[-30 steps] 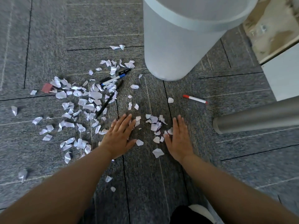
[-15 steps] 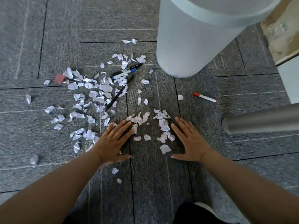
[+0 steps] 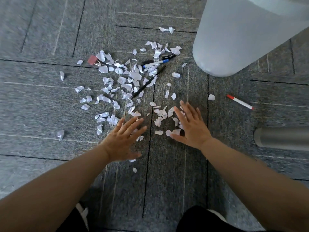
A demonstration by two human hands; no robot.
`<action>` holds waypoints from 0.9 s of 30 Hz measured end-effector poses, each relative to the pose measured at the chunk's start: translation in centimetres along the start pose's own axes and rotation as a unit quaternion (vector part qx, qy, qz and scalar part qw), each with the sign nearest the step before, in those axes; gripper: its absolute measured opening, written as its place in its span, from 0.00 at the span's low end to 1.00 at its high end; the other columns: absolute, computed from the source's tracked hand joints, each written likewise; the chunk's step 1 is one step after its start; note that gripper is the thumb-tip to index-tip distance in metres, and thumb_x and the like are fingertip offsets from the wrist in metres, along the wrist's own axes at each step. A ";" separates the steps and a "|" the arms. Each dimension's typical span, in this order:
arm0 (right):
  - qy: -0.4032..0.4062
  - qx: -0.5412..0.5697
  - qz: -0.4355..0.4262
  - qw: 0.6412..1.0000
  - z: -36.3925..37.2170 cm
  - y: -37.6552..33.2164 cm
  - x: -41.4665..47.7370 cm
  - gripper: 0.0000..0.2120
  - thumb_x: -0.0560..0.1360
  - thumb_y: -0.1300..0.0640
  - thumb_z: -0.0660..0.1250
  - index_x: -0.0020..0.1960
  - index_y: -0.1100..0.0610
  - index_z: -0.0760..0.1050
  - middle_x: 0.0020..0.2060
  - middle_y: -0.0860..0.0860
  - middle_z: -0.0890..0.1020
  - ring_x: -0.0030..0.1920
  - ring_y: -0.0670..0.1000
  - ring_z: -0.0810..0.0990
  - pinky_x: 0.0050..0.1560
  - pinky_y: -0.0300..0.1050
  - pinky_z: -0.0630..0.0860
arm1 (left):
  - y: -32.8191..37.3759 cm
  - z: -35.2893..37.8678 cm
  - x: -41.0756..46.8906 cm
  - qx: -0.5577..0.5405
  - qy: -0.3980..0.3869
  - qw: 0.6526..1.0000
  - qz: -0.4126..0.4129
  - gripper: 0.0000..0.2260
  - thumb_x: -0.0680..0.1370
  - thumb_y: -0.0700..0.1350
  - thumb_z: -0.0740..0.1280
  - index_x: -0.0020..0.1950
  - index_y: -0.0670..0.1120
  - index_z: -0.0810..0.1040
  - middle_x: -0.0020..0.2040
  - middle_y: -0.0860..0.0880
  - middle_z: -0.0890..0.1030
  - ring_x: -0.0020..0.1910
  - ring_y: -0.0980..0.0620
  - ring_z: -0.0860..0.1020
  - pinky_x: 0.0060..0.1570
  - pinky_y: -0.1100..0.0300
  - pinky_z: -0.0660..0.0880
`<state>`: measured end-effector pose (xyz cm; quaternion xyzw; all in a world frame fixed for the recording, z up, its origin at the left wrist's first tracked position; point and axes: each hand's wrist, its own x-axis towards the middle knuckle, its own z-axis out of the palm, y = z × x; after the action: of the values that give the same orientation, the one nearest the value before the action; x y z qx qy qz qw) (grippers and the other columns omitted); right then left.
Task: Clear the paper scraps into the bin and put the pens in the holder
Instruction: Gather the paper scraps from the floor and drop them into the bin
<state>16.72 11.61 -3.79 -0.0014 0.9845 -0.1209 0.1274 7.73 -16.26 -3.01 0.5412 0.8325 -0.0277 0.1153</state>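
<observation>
White paper scraps [image 3: 128, 81] lie scattered over the grey carpet, with a small cluster [image 3: 163, 114] between my hands. My left hand [image 3: 123, 139] rests flat on the floor, fingers spread, some scraps under it. My right hand [image 3: 190, 126] is also flat and spread, its fingers over the cluster's right side. Neither hand holds anything. A blue-capped pen [image 3: 156, 63], a black marker [image 3: 168, 56] and a thin black pen [image 3: 148, 84] lie among the scraps. A red-capped pen [image 3: 240, 102] lies alone at the right. The pale bin [image 3: 234, 39] stands at the upper right.
A red eraser-like block [image 3: 92, 59] sits at the scraps' upper left. A grey metal tube [image 3: 282, 138] reaches in from the right edge, close to my right wrist. My dark-clothed knees [image 3: 209, 220] show at the bottom. No pen holder is in view.
Both hands have slid across the carpet, the right one angling leftward over the cluster and pushing scraps toward the middle. The camera view has shifted left, so the bin sits further right.
</observation>
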 end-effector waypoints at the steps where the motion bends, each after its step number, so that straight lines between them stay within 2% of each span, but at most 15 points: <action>1: -0.004 -0.009 -0.007 1.000 0.3 -0.4 -0.1 0.43 0.67 0.25 0.39 0.74 0.50 0.42 0.74 0.54 0.44 0.73 0.58 0.45 0.70 0.60 0.47 | 0.2 0.4 -1.2 0.004 0.000 1.000 0.010 0.39 0.70 0.72 0.42 0.73 0.51 0.38 0.74 0.47 0.35 0.73 0.47 0.38 0.68 0.44 0.38; 4: -0.004 -0.016 -0.029 0.999 0.6 -1.0 0.0 0.43 0.69 0.25 0.42 0.74 0.52 0.44 0.74 0.58 0.49 0.73 0.60 0.48 0.70 0.60 0.47 | 1.4 1.4 -4.1 0.018 -0.020 0.999 0.042 0.42 0.67 0.74 0.44 0.73 0.51 0.39 0.74 0.46 0.34 0.73 0.45 0.38 0.67 0.42 0.38; 7: -0.004 -0.021 -0.041 0.999 0.6 -1.1 0.1 0.44 0.69 0.26 0.43 0.74 0.53 0.44 0.74 0.59 0.49 0.73 0.60 0.49 0.69 0.59 0.45 | 2.1 2.1 -5.0 0.021 -0.040 0.998 0.032 0.43 0.67 0.74 0.48 0.73 0.52 0.41 0.74 0.46 0.36 0.73 0.45 0.39 0.66 0.40 0.38; 12: -0.013 -0.021 -0.038 0.999 0.5 -1.1 -0.1 0.42 0.70 0.26 0.42 0.74 0.52 0.42 0.74 0.60 0.48 0.73 0.60 0.47 0.70 0.60 0.47 | 2.2 2.0 -3.7 0.032 -0.051 0.998 0.000 0.36 0.72 0.70 0.45 0.74 0.52 0.43 0.74 0.47 0.34 0.73 0.46 0.37 0.67 0.41 0.35; 14: -0.014 -0.025 -0.036 0.999 0.6 -1.1 0.0 0.42 0.70 0.27 0.41 0.74 0.52 0.40 0.74 0.59 0.46 0.73 0.59 0.44 0.70 0.59 0.45 | 2.3 1.4 -2.8 0.029 -0.068 0.997 -0.038 0.33 0.74 0.68 0.42 0.74 0.51 0.47 0.75 0.46 0.39 0.73 0.46 0.38 0.68 0.38 0.41; 16: -0.017 -0.026 -0.032 0.999 0.6 -1.2 0.0 0.41 0.70 0.27 0.39 0.74 0.51 0.38 0.74 0.58 0.44 0.73 0.59 0.43 0.70 0.58 0.44 | 2.7 0.6 -1.8 0.018 -0.085 0.992 -0.089 0.31 0.75 0.66 0.40 0.73 0.51 0.48 0.74 0.44 0.46 0.72 0.46 0.36 0.64 0.34 0.44; 17: -0.017 -0.023 -0.030 0.999 0.5 -1.2 0.1 0.41 0.70 0.27 0.39 0.74 0.50 0.38 0.74 0.58 0.44 0.73 0.59 0.43 0.71 0.58 0.44 | 2.9 0.4 -1.3 0.011 -0.089 0.989 -0.115 0.30 0.75 0.66 0.38 0.73 0.51 0.44 0.74 0.43 0.45 0.71 0.46 0.34 0.63 0.35 0.42; 20: -0.008 -0.017 -0.016 1.000 0.3 -1.1 -0.2 0.42 0.69 0.25 0.40 0.74 0.50 0.39 0.74 0.57 0.44 0.73 0.59 0.43 0.70 0.59 0.43 | 2.7 0.3 -0.6 -0.010 -0.084 0.980 -0.181 0.30 0.72 0.67 0.33 0.70 0.55 0.31 0.70 0.45 0.30 0.68 0.46 0.26 0.61 0.37 0.32; 22: -0.002 -0.016 0.000 1.000 0.4 -0.9 -0.8 0.44 0.67 0.24 0.43 0.74 0.49 0.40 0.74 0.55 0.44 0.73 0.59 0.43 0.68 0.61 0.42 | 2.4 0.2 -0.8 -0.017 -0.102 0.975 -0.195 0.33 0.69 0.70 0.32 0.67 0.56 0.25 0.67 0.48 0.23 0.66 0.44 0.24 0.60 0.35 0.29; 27: -0.015 -0.026 0.005 1.000 0.9 -1.2 -0.8 0.46 0.65 0.23 0.42 0.74 0.49 0.39 0.74 0.55 0.44 0.73 0.60 0.42 0.67 0.62 0.40 | 2.0 0.3 -1.9 -0.026 -0.151 0.974 -0.167 0.42 0.60 0.77 0.31 0.65 0.57 0.22 0.66 0.50 0.21 0.66 0.40 0.24 0.60 0.33 0.29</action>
<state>17.74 10.27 -4.15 -0.0012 0.9852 -0.0947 0.1427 10.32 -17.21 -2.74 0.3806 0.8846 -0.1062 0.2475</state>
